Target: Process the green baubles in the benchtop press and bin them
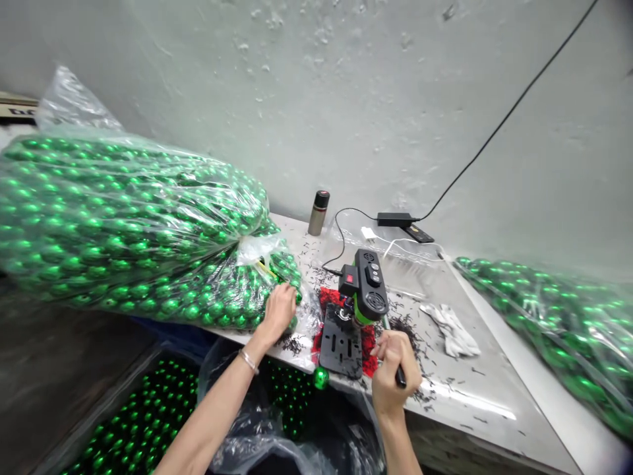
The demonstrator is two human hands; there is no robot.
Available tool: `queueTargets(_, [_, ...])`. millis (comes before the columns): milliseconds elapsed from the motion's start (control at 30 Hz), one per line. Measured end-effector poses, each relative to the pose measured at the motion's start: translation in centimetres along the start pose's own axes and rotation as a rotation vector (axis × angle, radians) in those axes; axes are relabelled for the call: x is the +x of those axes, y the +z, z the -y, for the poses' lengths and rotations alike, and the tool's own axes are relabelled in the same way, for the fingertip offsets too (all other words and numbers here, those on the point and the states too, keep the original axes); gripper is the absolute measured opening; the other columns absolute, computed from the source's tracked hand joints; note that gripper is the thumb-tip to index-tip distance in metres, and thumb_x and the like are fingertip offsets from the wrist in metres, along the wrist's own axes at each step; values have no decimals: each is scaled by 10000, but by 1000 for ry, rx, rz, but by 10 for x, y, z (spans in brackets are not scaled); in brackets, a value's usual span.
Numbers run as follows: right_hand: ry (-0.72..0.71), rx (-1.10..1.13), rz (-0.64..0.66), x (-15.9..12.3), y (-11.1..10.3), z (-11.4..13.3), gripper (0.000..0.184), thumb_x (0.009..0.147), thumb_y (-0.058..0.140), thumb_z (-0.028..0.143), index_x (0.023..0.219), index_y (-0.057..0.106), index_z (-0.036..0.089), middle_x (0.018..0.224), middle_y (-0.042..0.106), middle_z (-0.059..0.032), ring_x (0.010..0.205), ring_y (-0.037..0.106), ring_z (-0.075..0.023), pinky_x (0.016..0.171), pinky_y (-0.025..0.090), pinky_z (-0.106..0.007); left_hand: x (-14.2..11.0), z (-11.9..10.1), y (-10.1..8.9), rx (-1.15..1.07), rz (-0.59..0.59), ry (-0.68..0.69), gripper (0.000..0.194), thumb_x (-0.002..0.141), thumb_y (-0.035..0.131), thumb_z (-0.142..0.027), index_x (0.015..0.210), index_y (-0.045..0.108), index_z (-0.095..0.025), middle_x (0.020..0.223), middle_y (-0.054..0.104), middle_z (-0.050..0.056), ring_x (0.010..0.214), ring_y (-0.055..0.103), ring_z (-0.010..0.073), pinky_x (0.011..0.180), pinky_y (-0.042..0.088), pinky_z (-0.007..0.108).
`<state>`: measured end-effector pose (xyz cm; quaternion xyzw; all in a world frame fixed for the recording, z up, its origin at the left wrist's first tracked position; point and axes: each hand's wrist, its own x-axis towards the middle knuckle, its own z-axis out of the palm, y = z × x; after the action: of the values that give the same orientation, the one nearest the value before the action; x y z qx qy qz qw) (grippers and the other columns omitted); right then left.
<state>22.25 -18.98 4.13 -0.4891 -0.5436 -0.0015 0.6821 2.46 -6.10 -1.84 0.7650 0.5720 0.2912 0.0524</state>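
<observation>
My left hand is at the mouth of a large clear plastic bag, fingers curled at the shiny green balls; one ball shows at the fingertips. My right hand is wrapped round a black handle, its end poking out below the fist. Between my hands stands a small black and green bench machine with a red switch and a slotted black base plate. A single green ball is at the plate's front edge, over the table's rim; whether it touches anything I cannot tell.
Small black bits litter the metal table. White gloves lie right, a spray can and power adapter behind. Another bag of balls lies far right. Below the front edge, plastic-lined containers hold green balls.
</observation>
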Motion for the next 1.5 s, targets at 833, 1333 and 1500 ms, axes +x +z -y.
queueTargets(833, [-32,4,4,-4,0,-3,297,979,413,187,696,503,206,697,513,2,630,521,-134,573,398,-294,9,-6,-22,-1296,315,-505,325,872,668,-299,1158,679,-146,1104,745,106,958,717,203,946,564,371])
queueTargets(1333, [-16,-41,44,10,-2,8,321,991,412,217,678,485,214,690,509,8,635,516,-129,606,406,-296,-47,-71,45,-783,327,-188,412,796,737,-361,1169,708,-188,1036,760,74,975,690,247,914,536,384])
queueTargets(1500, [-10,-63,42,6,-2,6,298,985,411,221,703,504,215,694,524,4,630,526,-135,598,413,-299,-50,-71,47,-589,240,-7,384,854,695,-375,1202,696,-213,1077,753,89,1012,676,273,940,511,419])
